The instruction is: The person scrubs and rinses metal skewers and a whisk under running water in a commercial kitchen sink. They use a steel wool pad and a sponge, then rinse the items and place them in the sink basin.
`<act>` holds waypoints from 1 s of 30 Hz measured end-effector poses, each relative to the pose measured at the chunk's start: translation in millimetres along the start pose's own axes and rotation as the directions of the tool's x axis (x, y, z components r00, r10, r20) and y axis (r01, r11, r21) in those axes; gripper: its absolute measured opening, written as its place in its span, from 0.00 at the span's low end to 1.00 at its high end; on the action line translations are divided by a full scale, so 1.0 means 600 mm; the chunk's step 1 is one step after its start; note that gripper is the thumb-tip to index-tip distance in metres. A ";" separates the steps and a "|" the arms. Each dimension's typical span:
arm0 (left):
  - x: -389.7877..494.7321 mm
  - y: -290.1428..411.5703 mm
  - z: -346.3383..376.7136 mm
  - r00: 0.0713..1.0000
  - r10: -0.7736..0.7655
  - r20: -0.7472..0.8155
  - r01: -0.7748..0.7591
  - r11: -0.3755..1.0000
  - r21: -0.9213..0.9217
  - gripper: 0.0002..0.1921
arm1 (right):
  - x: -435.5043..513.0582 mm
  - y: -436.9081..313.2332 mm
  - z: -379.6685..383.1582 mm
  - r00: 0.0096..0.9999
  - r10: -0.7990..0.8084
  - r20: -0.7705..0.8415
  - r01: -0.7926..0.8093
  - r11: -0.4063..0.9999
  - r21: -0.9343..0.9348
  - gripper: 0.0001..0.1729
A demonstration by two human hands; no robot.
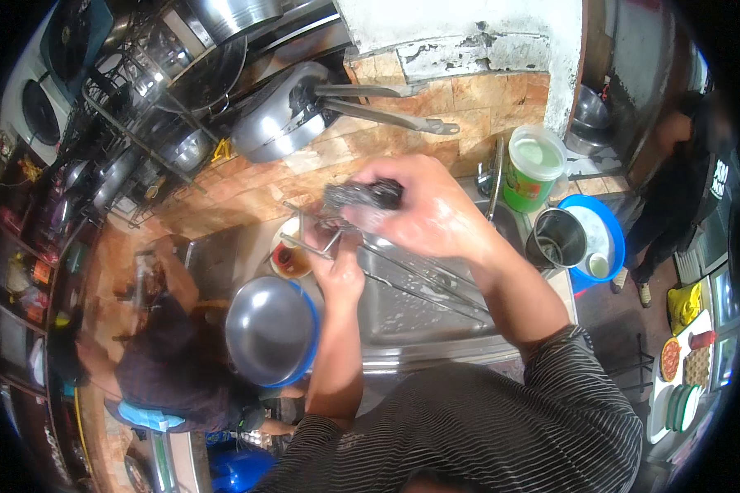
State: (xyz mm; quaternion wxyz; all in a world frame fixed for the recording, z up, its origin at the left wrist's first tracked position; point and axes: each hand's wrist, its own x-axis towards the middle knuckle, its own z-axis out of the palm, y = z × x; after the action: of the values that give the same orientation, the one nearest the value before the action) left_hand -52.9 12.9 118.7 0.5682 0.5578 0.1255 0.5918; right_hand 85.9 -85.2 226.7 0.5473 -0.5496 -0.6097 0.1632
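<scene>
My left hand (339, 265) is closed around a metal rod frame (410, 277), whose long thin rods slant down to the right over the steel sink basin (401, 326). Just above it, my right hand (425, 209) grips a dark, shaggy scouring pad (364, 194), blurred by motion. Wet suds shine on the back of that hand. Whether the pad touches the frame, I cannot tell. Beside my left forearm sits a large steel bowl (271, 330) over a blue rim. A small bowl (290, 252) with reddish-brown contents stands behind my left hand.
A tub of green liquid (530, 166), a steel pot (555, 237) and a blue basin of suds (613, 240) line the sink's right. Pans (283, 111) with long handles hang on the tiled wall. A co-worker (172, 363) bends at the left; another person (672, 185) stands far right.
</scene>
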 end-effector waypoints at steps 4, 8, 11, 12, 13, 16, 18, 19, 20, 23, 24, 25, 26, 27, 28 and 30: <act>0.015 0.019 0.050 0.999 0.050 0.009 -0.051 0.979 0.195 0.24 | 0.068 -0.042 0.002 0.992 0.070 0.106 -0.062 0.995 -0.078 0.14; 0.034 0.041 0.088 0.990 0.140 0.006 -0.133 0.924 0.358 0.26 | 0.089 -0.042 0.009 0.951 0.234 0.203 -0.271 0.945 0.181 0.13; 0.040 0.042 0.096 0.996 0.088 0.005 -0.077 0.841 0.536 0.29 | 0.084 -0.030 0.005 0.892 0.395 0.222 -0.450 0.719 0.529 0.13; 0.044 0.036 0.101 0.984 0.175 0.017 -0.155 0.820 0.551 0.29 | 0.082 -0.027 0.001 0.867 0.419 0.269 -0.492 0.637 0.593 0.14; 0.046 0.029 0.103 0.965 0.260 0.030 -0.231 0.793 0.564 0.30 | 0.082 -0.025 -0.005 0.847 0.442 0.295 -0.517 0.559 0.648 0.15; 0.050 0.014 0.103 0.985 0.173 0.017 -0.162 0.875 0.456 0.32 | 0.081 -0.027 -0.024 0.835 0.399 0.379 -0.549 0.559 0.621 0.23; 0.049 0.008 0.105 0.998 0.063 0.004 -0.058 0.898 0.437 0.31 | 0.083 -0.031 -0.036 0.789 0.511 0.341 -0.612 0.611 0.501 0.28; 0.048 0.008 0.106 0.994 0.106 0.009 -0.097 0.869 0.485 0.31 | 0.085 -0.033 -0.041 0.815 0.447 0.369 -0.580 0.646 0.497 0.30; 0.047 0.007 0.109 0.997 0.071 -0.008 -0.056 0.845 0.532 0.31 | 0.086 -0.034 -0.042 0.822 0.450 0.348 -0.568 0.680 0.464 0.32; 0.047 0.011 0.116 0.999 0.051 -0.009 -0.041 0.885 0.464 0.30 | 0.093 -0.036 -0.038 0.835 0.491 0.248 -0.547 0.703 0.454 0.35; 0.047 0.012 0.118 0.999 0.042 -0.019 -0.030 0.911 0.412 0.30 | 0.096 -0.035 -0.036 0.836 0.487 0.251 -0.546 0.704 0.453 0.35; 0.048 0.014 0.120 0.999 0.045 -0.015 -0.037 0.933 0.358 0.29 | 0.098 -0.035 -0.030 0.844 0.465 0.269 -0.537 0.709 0.457 0.34; 0.049 0.017 0.118 0.991 0.127 0.047 -0.135 0.901 0.412 0.25 | 0.101 -0.035 -0.029 0.837 0.462 0.294 -0.548 0.710 0.443 0.29; 0.050 0.019 0.117 0.993 0.109 0.041 -0.115 0.876 0.468 0.24 | 0.101 -0.034 -0.029 0.852 0.428 0.301 -0.522 0.739 0.426 0.27; 0.051 0.021 0.114 0.994 0.096 0.046 -0.106 0.844 0.526 0.24 | 0.102 -0.034 -0.021 0.869 0.401 0.291 -0.493 0.763 0.418 0.25; 0.054 0.022 0.106 0.994 0.096 0.051 -0.108 0.825 0.555 0.26 | 0.099 -0.031 -0.018 0.888 0.361 0.286 -0.460 0.733 0.502 0.17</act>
State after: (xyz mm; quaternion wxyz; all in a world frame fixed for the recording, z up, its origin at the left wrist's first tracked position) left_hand -0.2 4.0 167.9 0.3502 0.7110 0.2563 0.5532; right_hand 98.0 -45.4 274.3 0.5794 -0.4713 -0.4424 0.4965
